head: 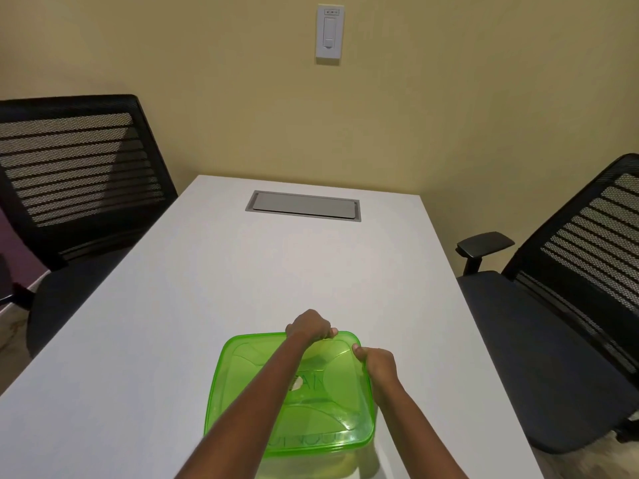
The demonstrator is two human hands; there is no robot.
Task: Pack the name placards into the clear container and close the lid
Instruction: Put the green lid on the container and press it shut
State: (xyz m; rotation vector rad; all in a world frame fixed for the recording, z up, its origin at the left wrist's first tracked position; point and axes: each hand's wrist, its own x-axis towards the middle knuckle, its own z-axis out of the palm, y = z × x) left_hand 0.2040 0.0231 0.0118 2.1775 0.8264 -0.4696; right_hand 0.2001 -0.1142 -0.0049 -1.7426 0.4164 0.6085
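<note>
A translucent green lid (321,402) lies flat on top of the clear container (345,463), which stands at the near edge of the white table (207,288). My left hand (309,324) is curled over the lid's far edge, fingers down behind the rim. Over at the lid's right far corner, my right hand (377,363) grips the rim with the thumb on top. Dark letters of a placard show faintly through the lid (313,383); the rest of the contents is hidden.
A grey cable hatch (304,205) is set into the table's far end. Black mesh office chairs stand at the left (76,174) and at the right (570,288). A white wall switch (330,34) is on the yellow wall.
</note>
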